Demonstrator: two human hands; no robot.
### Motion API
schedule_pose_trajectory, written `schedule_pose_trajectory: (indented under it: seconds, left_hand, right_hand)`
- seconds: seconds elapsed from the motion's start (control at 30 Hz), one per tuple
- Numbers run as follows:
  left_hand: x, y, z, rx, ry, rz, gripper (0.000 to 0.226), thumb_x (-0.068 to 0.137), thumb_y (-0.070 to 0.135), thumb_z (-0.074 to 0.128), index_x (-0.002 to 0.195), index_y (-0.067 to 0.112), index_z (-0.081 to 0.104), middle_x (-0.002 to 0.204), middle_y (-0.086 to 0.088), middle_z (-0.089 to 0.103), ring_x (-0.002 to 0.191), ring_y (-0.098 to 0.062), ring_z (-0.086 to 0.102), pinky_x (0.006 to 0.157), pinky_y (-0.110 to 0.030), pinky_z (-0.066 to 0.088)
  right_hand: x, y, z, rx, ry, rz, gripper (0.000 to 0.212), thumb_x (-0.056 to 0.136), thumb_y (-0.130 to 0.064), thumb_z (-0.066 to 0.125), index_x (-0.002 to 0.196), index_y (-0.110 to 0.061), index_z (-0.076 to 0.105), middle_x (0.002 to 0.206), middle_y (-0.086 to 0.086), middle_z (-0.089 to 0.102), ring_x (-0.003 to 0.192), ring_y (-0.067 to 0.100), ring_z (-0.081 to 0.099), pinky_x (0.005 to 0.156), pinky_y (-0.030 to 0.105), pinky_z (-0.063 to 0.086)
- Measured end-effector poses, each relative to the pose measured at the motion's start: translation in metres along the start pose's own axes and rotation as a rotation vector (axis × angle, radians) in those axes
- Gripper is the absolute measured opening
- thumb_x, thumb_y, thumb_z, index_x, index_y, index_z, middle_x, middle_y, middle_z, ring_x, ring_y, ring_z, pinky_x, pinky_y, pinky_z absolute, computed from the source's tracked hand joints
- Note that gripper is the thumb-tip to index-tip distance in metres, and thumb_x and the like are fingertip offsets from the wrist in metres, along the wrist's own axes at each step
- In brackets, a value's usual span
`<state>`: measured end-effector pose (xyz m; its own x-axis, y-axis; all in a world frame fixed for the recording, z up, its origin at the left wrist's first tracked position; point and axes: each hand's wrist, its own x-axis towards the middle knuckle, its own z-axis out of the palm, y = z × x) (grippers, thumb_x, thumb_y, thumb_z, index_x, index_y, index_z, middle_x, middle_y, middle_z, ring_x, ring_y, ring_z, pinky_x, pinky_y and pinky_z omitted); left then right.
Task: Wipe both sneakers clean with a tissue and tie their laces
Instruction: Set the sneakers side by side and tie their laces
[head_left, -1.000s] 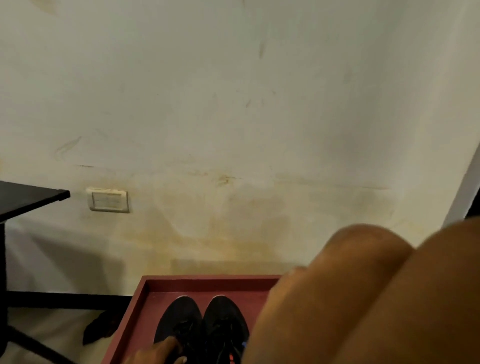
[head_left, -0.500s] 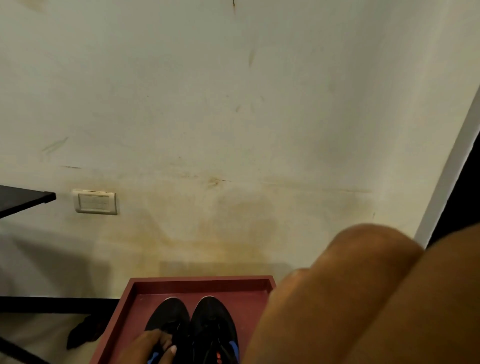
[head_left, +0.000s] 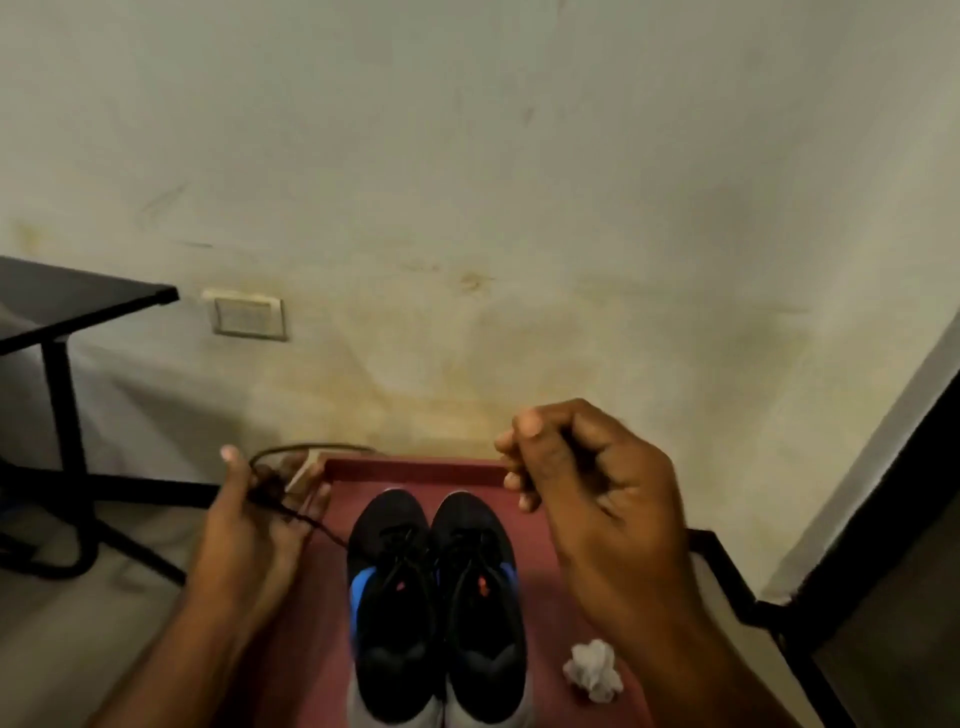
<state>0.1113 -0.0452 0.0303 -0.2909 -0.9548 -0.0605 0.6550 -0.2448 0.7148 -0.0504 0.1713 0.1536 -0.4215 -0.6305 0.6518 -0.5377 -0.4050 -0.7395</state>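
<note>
Two black sneakers sat side by side on a dark red tray (head_left: 415, 470), toes toward the stained wall (head_left: 467, 182). The left sneaker (head_left: 392, 587) showed a blue patch on its outer side, and the right sneaker (head_left: 480, 587) touched it along the inner edge; both had small red marks near the tongue. A black lace (head_left: 317, 525) ran taut from the left sneaker's eyelets up and out to the left hand (head_left: 254, 525), which pinched it between thumb and fingers, with a loop of the lace arcing above the hand near the tray's far left corner. The right hand (head_left: 587, 499) was raised over the tray's right side, fingers curled in toward the thumb as if pinching; whether it held a lace end could not be told, since nothing showed clearly between the fingertips. A crumpled white tissue (head_left: 592, 673) lay on the tray just right of the right sneaker's heel, partly under the right forearm. The right sneaker's laces lay loose across its tongue. To the far left stood a black table (head_left: 67, 306), with a wall socket (head_left: 249, 315) beside it low on the wall.
</note>
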Motion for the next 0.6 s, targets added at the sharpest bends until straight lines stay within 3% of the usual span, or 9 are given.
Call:
schedule_pose_trajectory:
  seconds: [0.07, 0.17, 0.27, 0.3, 0.37, 0.4, 0.47, 0.53, 0.6]
  left_hand:
    - [0.002, 0.021, -0.007, -0.011, 0.147, 0.027, 0.047, 0.101, 0.059, 0.047, 0.07, 0.027, 0.061, 0.094, 0.003, 0.072, 0.094, -0.014, 0.07, 0.089, -0.033, 0.059]
    - [0.007, 0.02, -0.023, 0.462, 0.321, 0.023, 0.033, 0.106, 0.044, 0.049, 0.096, 0.015, 0.062, 0.099, -0.005, 0.07, 0.087, -0.019, 0.067, 0.072, -0.032, 0.051]
    - [0.013, 0.003, -0.033, 0.956, 0.265, -0.023, 0.034, 0.098, 0.042, 0.06, 0.089, 0.01, 0.065, 0.091, -0.013, 0.072, 0.081, -0.029, 0.067, 0.066, -0.034, 0.051]
    - [0.016, -0.001, -0.037, 1.046, 0.248, -0.041, 0.04, 0.09, 0.052, 0.064, 0.087, 0.012, 0.066, 0.089, -0.013, 0.072, 0.08, -0.03, 0.068, 0.072, -0.038, 0.055]
    - [0.017, -0.005, -0.039, 1.305, 0.217, -0.017, 0.06, 0.079, 0.065, 0.064, 0.105, 0.011, 0.065, 0.101, -0.01, 0.071, 0.093, -0.033, 0.069, 0.085, -0.046, 0.059]
    - [0.014, -0.006, -0.035, 1.467, 0.208, 0.044, 0.061, 0.082, 0.064, 0.063, 0.113, 0.011, 0.061, 0.105, -0.008, 0.07, 0.096, -0.032, 0.068, 0.086, -0.046, 0.058]
    - [0.01, -0.011, -0.036, 1.671, 0.156, 0.164, 0.048, 0.092, 0.06, 0.058, 0.102, 0.014, 0.063, 0.096, -0.006, 0.072, 0.087, -0.027, 0.069, 0.078, -0.04, 0.059]
    - [-0.001, -0.017, -0.029, 1.627, -0.029, 0.016, 0.057, 0.097, 0.064, 0.049, 0.086, 0.012, 0.071, 0.08, -0.006, 0.076, 0.072, -0.024, 0.072, 0.069, -0.035, 0.059]
    - [-0.012, -0.03, -0.022, 1.466, -0.217, -0.189, 0.07, 0.095, 0.07, 0.046, 0.079, 0.007, 0.072, 0.072, -0.001, 0.076, 0.063, -0.02, 0.071, 0.067, -0.036, 0.059]
  right_hand:
    - [-0.007, 0.036, 0.013, -0.153, -0.112, 0.198, 0.024, 0.098, -0.041, 0.064, 0.084, -0.023, 0.07, 0.071, -0.002, 0.068, 0.063, 0.016, 0.063, 0.06, 0.039, 0.056]
    - [-0.021, 0.091, 0.019, -0.375, -0.312, 0.431, 0.02, 0.095, -0.037, 0.07, 0.084, -0.021, 0.071, 0.066, -0.003, 0.067, 0.054, 0.001, 0.055, 0.053, 0.019, 0.045]
    - [-0.031, 0.127, 0.046, -0.502, -0.496, 0.534, 0.024, 0.094, -0.04, 0.069, 0.086, -0.018, 0.071, 0.065, 0.004, 0.066, 0.051, 0.005, 0.051, 0.054, 0.026, 0.042]
    - [-0.031, 0.136, 0.054, -0.548, -0.529, 0.553, 0.025, 0.095, -0.041, 0.068, 0.087, -0.017, 0.071, 0.064, 0.002, 0.063, 0.053, 0.007, 0.051, 0.057, 0.03, 0.043]
    - [-0.026, 0.149, 0.067, -0.662, -0.574, 0.564, 0.031, 0.096, -0.041, 0.064, 0.086, -0.013, 0.07, 0.065, 0.001, 0.061, 0.057, 0.016, 0.053, 0.061, 0.039, 0.046]
    - [-0.023, 0.153, 0.073, -0.734, -0.598, 0.549, 0.035, 0.098, -0.041, 0.061, 0.084, -0.01, 0.069, 0.067, 0.006, 0.063, 0.06, 0.021, 0.057, 0.062, 0.042, 0.048]
    - [-0.018, 0.16, 0.083, -0.895, -0.665, 0.528, 0.033, 0.098, -0.036, 0.057, 0.085, -0.01, 0.072, 0.077, 0.01, 0.071, 0.072, 0.026, 0.065, 0.061, 0.038, 0.046]
    - [-0.013, 0.161, 0.091, -0.97, -0.7, 0.557, 0.025, 0.096, -0.031, 0.057, 0.086, -0.014, 0.072, 0.081, 0.006, 0.071, 0.078, 0.027, 0.066, 0.057, 0.03, 0.04]
    - [-0.009, 0.162, 0.095, -1.004, -0.729, 0.575, 0.018, 0.091, -0.028, 0.057, 0.093, -0.018, 0.071, 0.087, 0.005, 0.07, 0.086, 0.028, 0.065, 0.057, 0.03, 0.044]
